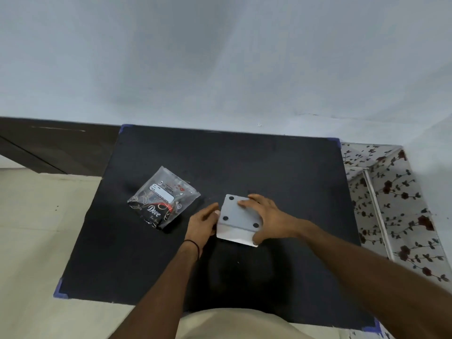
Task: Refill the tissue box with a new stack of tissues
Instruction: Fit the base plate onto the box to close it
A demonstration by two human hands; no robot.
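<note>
I have the tissue box (238, 216) upside down on the black table (281, 172), its grey base plate facing up at me with 4 dark round feet at the corners. My right hand (266, 216) lies flat over the far right part of that base, fingers spread across the top and the thumb hooked down at the near right corner, so it is pressing and steadying the box and not closed around it. My left hand (204, 222) sits against the box's left side, fingers loosely curled and the thumb touching the left edge; whether it is actually gripping anything there I cannot tell. The box is nearly square from here, turned a little so that its near edge runs down to the right, and a paler white strip shows along that near edge, which I take to be the side wall or a panel beginning to part from the base. The pack of new tissues (164, 197), a clear and black wrapper marked Dove, lies on the table to the left of the box, apart from it, its long axis running from near left to far right. It lies on my left hand's side, so that hand is the nearer one to fetch it, while the right keeps the box still. By my reckoning the base has to come off first.
</note>
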